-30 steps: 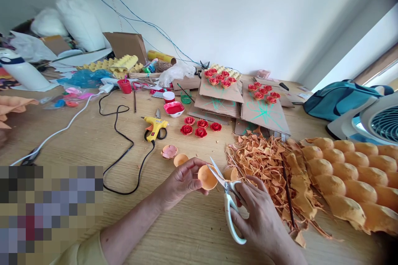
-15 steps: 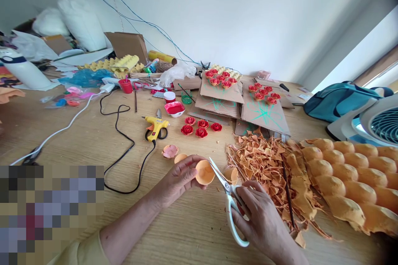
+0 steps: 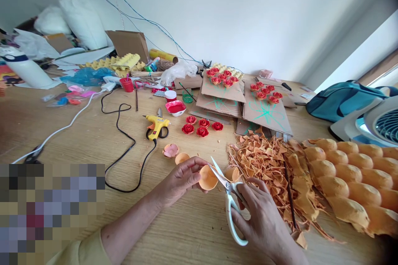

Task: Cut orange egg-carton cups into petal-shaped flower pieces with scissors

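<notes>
Between the thumb and fingers of my left hand (image 3: 183,180) is a small orange egg-carton cup (image 3: 208,178), its open side facing me. My right hand (image 3: 263,211) is closed round the white handles of a pair of scissors (image 3: 231,198). The blades are parted and meet the cup's right upper rim. Just behind the scissors lies another orange cup (image 3: 232,173), partly covered by the blades. A further plain cup (image 3: 182,158) sits past my left fingers, beside a cup lined with pink petals (image 3: 171,150).
Orange scraps (image 3: 259,159) are heaped right of the scissors, by an orange egg tray (image 3: 348,169). Ahead are several red paper roses (image 3: 202,131), a bowl of red paint (image 3: 175,108) and a yellow glue gun (image 3: 154,126) with a trailing black cord. A fan (image 3: 373,120) stands at right.
The cup in my left hand has shifted slightly right and down and turned a little. The scissor blades have opened wider at its rim.
</notes>
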The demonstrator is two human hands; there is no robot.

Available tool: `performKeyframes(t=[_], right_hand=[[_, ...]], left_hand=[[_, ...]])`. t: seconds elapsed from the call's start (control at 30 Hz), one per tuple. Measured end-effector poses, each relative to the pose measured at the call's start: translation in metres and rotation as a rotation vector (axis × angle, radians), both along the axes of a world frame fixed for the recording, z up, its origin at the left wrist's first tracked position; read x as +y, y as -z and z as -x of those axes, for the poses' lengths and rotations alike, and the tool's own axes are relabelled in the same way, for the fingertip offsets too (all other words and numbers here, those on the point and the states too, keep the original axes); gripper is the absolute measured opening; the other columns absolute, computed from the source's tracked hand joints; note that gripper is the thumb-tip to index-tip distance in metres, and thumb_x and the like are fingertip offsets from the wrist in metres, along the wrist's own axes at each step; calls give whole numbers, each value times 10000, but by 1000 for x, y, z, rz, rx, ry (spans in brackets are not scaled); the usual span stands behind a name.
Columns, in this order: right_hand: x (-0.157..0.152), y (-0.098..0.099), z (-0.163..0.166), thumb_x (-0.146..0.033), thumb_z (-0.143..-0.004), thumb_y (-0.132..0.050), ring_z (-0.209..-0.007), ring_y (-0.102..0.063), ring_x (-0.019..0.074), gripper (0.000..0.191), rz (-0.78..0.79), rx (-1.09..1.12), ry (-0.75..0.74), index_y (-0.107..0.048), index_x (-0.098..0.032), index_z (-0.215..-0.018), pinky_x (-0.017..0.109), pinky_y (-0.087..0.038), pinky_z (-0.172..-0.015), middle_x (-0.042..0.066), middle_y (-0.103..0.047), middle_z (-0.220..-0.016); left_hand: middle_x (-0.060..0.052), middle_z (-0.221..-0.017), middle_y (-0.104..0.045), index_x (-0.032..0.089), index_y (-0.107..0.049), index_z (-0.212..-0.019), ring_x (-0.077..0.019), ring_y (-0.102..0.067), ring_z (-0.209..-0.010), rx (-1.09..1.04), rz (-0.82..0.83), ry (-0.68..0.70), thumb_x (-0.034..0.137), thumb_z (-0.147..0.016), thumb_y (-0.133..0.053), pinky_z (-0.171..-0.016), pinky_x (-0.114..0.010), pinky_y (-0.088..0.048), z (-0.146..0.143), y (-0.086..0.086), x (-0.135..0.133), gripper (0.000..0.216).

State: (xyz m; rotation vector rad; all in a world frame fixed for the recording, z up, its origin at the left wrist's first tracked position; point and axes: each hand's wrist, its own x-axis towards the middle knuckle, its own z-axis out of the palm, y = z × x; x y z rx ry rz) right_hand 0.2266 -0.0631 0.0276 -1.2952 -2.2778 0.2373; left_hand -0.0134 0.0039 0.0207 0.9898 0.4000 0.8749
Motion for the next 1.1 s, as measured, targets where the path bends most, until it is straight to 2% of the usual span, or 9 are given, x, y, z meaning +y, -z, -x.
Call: performKeyframes(t=[0.23, 0.43, 0.57, 0.73, 0.93, 1.1], right_hand=[[-3, -1, 1, -252, -918, -583, -593, -454, 124, 272, 8, 5, -22, -356, -230, -770, 366, -401, -829, -68, -455, -661], [-2, 6, 2, -228, -931, -561, -603, -490, 148, 231, 2, 24, -100, -380, -239, -788, 342, -416, -745, -53, -471, -659], [-1, 6, 4, -206, -935, -548, -588, -470, 139, 201, 0, 24, -125, -390, -238, -815, 364, -425, -803, -54, -473, -672], [1, 4, 10, -239, -896, -596, -614, -483, 142, 234, 8, 9, -90, -383, -234, -800, 420, -405, -887, -50, -478, -694], [0, 4, 13, -217, -910, -571, -593, -455, 133, 247, 9, 59, -113, -367, -230, -772, 387, -408, -814, -53, -452, -676], [-1, 9, 9, -198, -934, -545, -602, -458, 140, 223, 40, 50, -139, -377, -230, -790, 364, -405, -779, -47, -467, -675]], left_hand=[[-50, -971, -582, 194, -672, -1105, -150, -576, -818, 24, 9, -17, 389, -875, -656, -706, -298, -546, 4, 2, 2, 302], [-44, -985, -593, 194, -634, -1101, -163, -661, -790, -16, 46, -11, 379, -923, -589, -713, -307, -547, 7, 3, -2, 260], [-34, -931, -603, 189, -603, -1068, -157, -668, -762, -15, 54, -32, 366, -933, -577, -700, -298, -543, 10, 3, -4, 223], [-46, -977, -599, 179, -618, -1037, -146, -622, -829, 2, 53, -19, 354, -920, -602, -717, -300, -569, 14, 3, -6, 211], [-41, -1001, -575, 178, -634, -1030, -128, -602, -819, 25, 71, -27, 341, -923, -598, -693, -279, -574, 16, 2, -6, 199], [-40, -935, -577, 166, -625, -1017, -126, -609, -755, 20, 98, -29, 376, -933, -571, -642, -268, -566, 17, 4, -5, 232]])
